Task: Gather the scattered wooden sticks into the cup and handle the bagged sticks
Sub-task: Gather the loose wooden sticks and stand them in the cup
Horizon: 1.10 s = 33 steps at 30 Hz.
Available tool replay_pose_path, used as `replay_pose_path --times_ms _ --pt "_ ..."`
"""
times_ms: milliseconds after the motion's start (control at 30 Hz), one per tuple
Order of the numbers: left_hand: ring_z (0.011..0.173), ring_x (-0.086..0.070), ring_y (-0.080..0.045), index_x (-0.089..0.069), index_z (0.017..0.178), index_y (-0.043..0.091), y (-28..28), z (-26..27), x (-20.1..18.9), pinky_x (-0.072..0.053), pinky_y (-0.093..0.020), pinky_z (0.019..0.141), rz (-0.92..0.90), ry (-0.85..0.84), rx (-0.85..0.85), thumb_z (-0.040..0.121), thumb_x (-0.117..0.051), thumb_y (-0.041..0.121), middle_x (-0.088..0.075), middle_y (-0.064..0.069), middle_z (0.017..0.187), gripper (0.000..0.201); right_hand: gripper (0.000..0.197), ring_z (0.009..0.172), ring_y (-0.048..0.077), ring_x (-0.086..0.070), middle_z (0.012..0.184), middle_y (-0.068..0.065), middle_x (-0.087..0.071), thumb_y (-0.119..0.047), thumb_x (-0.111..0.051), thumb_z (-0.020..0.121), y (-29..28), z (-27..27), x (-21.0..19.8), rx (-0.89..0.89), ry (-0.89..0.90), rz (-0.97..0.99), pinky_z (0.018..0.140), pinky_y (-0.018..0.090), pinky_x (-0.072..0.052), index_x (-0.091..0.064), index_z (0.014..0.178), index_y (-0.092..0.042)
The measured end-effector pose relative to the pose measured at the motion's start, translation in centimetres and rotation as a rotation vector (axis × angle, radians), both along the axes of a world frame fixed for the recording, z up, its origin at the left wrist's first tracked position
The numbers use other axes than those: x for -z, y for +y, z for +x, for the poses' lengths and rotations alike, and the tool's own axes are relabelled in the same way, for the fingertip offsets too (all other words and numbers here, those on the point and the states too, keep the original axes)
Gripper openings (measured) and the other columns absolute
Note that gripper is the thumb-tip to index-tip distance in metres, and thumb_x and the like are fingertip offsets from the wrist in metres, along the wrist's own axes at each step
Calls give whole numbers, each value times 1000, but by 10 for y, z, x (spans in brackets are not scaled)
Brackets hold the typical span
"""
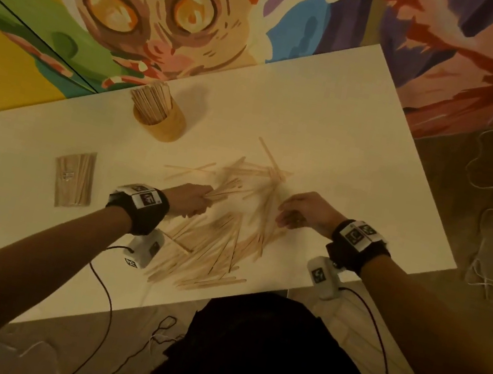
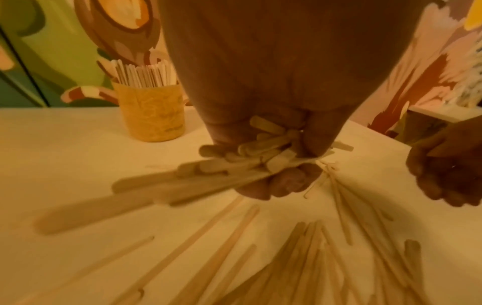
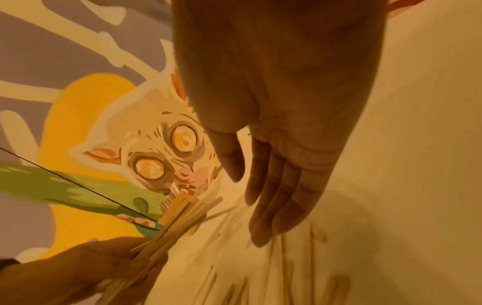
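Many loose sticks (image 1: 223, 235) lie scattered on the white surface (image 1: 360, 147) before us. Going left to right: the bag of sticks (image 1: 73, 178) lies flat at far left, well apart from the pile; the yellow cup (image 1: 164, 124), already holding sticks, stands beyond. Our left hand (image 1: 185, 198) grips a bundle (image 2: 234, 163). Our right hand (image 1: 306, 212) hovers with fingers (image 3: 274, 202) straight, holding nothing.
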<state>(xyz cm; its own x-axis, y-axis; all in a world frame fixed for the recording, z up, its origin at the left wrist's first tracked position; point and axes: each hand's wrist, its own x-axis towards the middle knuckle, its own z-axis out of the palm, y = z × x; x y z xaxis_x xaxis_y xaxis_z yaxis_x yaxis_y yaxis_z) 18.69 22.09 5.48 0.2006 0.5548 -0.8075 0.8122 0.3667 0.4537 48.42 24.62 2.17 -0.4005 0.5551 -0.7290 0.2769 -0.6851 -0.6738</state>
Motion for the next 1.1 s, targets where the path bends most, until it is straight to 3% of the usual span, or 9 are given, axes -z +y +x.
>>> replay_pose_path --times_ms 100,200,400,500,633,733,833,1000,1100 --pt "58 -37 -15 -49 86 20 -4 2 -11 -33 -34 59 -88 -131 -157 94 -48 21 -47 -1 70 8 16 70 27 -68 87 23 -71 -6 -56 95 7 -4 -7 -13 9 34 69 33 -56 -63 100 7" --pt "55 -35 -14 -49 83 20 -6 9 -17 -29 -30 55 -102 -150 -202 87 -48 23 -45 1 66 5 18 71 27 -68 89 22 -70 -11 -54 97 10 -13 -13 0 -12 84 67 32 -55 -63 103 4" --pt "54 -34 -13 -50 88 18 -15 30 -14 -27 -29 54 -80 -170 -150 91 -47 18 -45 5 62 4 43 69 28 -69 93 21 -70 -36 -54 98 7 -41 -16 14 -47 87 61 32 -53 -62 113 3" --pt "54 -35 -13 -54 87 18 -18 43 -14 -28 -28 51 -56 -162 -140 91 -46 18 -46 4 63 9 37 67 27 -70 90 23 -74 -28 -53 98 -3 -54 -21 -150 -27 160 57 28 -52 -68 103 5" --pt "51 -36 -12 -52 82 18 -22 57 -10 -28 -24 48 -60 -172 -182 92 -47 15 -46 3 62 11 22 62 25 -68 79 25 -72 -12 -58 92 -12 -62 -15 -131 -108 345 54 26 -49 -72 87 5" --pt "51 -34 -12 -53 83 17 -23 66 -9 -27 -24 46 -37 -172 -251 91 -48 16 -44 3 61 10 20 56 15 -64 73 16 -72 -16 -67 89 -12 -63 -10 -102 -185 449 56 19 -45 -74 85 2" --pt "50 -32 -11 -50 79 19 -24 73 -8 -24 -25 46 -35 -200 -305 92 -45 14 -42 2 60 15 27 62 5 -58 76 2 -67 -31 -75 84 -12 -63 -11 -72 -267 541 54 9 -41 -70 83 -4" --pt "48 -30 -11 -50 85 14 -24 81 -12 -21 -26 46 -48 -271 -379 90 -46 11 -43 0 62 7 30 83 16 -58 96 5 -60 -35 -82 75 -6 -63 -10 -15 -330 624 73 25 -44 -64 81 -12" --pt "48 -30 -10 -52 85 14 -27 84 -13 -21 -26 46 -17 -334 -392 97 -47 32 -40 4 60 22 28 79 17 -60 94 4 -60 -31 -84 74 -6 -65 -12 44 -300 682 69 22 -46 -65 81 -10"
